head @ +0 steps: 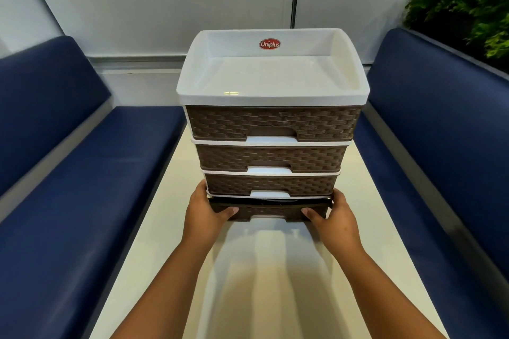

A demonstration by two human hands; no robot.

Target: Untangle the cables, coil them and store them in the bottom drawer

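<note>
Hands, left (pixel 205 213) and right (pixel 334 219), grip bottom drawer (pixel 268 210) front corners; red "Uniplus" label (pixel 269 44) on top tray (pixel 272 74)

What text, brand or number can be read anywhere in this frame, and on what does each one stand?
"Uniplus": white lettering on a red oval sticker, stuck on the inner back wall of the white top tray of the drawer unit.

No other text shows: the brown woven drawer fronts, the table and the blue benches carry no readable words, numbers or signs.
</note>
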